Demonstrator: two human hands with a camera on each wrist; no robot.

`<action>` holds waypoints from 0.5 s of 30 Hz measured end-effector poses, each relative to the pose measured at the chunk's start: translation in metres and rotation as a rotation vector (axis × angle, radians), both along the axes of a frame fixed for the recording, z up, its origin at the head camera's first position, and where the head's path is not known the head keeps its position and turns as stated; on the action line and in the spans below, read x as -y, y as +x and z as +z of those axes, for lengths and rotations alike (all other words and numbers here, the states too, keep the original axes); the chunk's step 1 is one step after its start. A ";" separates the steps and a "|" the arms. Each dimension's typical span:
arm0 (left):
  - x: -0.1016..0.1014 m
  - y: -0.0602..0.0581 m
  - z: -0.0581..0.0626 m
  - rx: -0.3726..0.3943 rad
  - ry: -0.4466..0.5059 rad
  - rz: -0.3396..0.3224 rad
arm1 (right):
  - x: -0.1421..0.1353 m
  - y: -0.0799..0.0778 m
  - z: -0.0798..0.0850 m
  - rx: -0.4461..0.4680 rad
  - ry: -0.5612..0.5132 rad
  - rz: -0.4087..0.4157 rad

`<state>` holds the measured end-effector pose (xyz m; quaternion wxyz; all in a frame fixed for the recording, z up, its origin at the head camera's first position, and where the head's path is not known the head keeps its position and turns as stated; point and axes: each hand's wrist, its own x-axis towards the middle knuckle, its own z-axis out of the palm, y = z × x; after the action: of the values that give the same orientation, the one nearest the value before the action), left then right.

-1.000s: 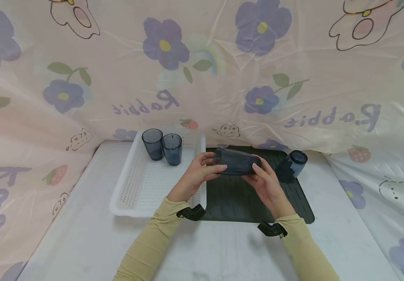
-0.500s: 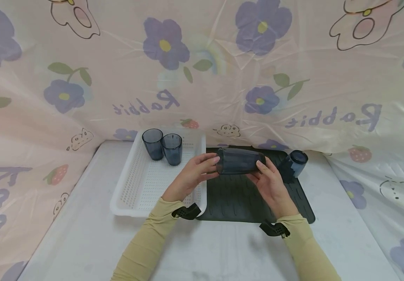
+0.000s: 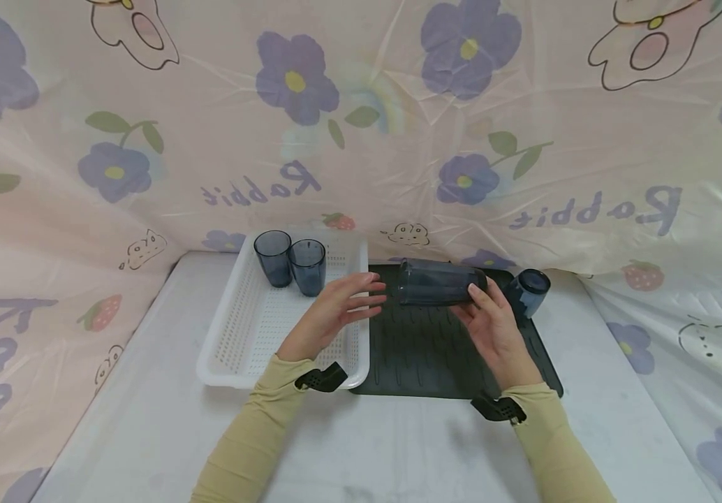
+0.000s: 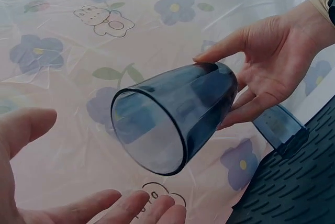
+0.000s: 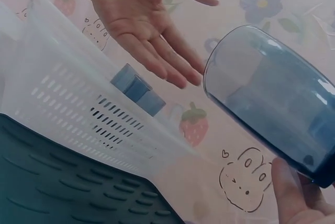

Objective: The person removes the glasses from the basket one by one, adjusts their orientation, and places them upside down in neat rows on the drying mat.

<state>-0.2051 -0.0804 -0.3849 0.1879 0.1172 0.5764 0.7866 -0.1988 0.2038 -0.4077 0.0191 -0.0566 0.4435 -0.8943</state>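
Observation:
My right hand [image 3: 491, 327] grips a dark blue glass tumbler [image 3: 439, 283] by its base end. The tumbler lies sideways in the air above the black ridged mat [image 3: 424, 356], its rim pointing left. In the left wrist view the open mouth of the tumbler [image 4: 149, 132] faces the camera, with thumb and fingers of the right hand [image 4: 272, 59] around the base. My left hand [image 3: 336, 307] is off the glass, fingers spread and straight, over the right edge of the white basket. The right wrist view shows the left palm [image 5: 144, 20] just beside the rim.
A white perforated basket [image 3: 210, 363] stands left of the mat, with two blue tumblers [image 3: 307, 269] upright at its back. Another tumbler [image 3: 532, 290] stands upside down at the mat's right back corner. A patterned curtain [image 3: 386, 154] hangs close behind.
My left hand has let go of the tumbler and moved left and slightly down. My right hand has carried the tumbler a little to the right.

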 end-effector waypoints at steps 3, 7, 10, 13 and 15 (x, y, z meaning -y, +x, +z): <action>0.004 0.000 0.000 -0.007 0.002 0.008 | -0.003 0.000 0.001 0.003 -0.014 0.001; 0.011 -0.001 0.002 -0.014 0.008 0.025 | -0.006 -0.001 0.002 0.008 -0.018 -0.005; 0.017 -0.001 0.002 -0.025 -0.009 0.041 | -0.008 -0.002 0.002 0.010 -0.011 -0.018; 0.025 -0.001 0.003 -0.031 -0.018 0.060 | -0.011 -0.001 0.001 0.009 0.011 -0.037; 0.031 -0.001 0.002 -0.033 -0.017 0.074 | -0.013 -0.001 0.001 0.007 0.028 -0.054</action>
<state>-0.2064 -0.1115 -0.3824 0.1500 0.1072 0.5902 0.7859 -0.2002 0.2165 -0.4067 -0.0026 -0.0414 0.4571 -0.8885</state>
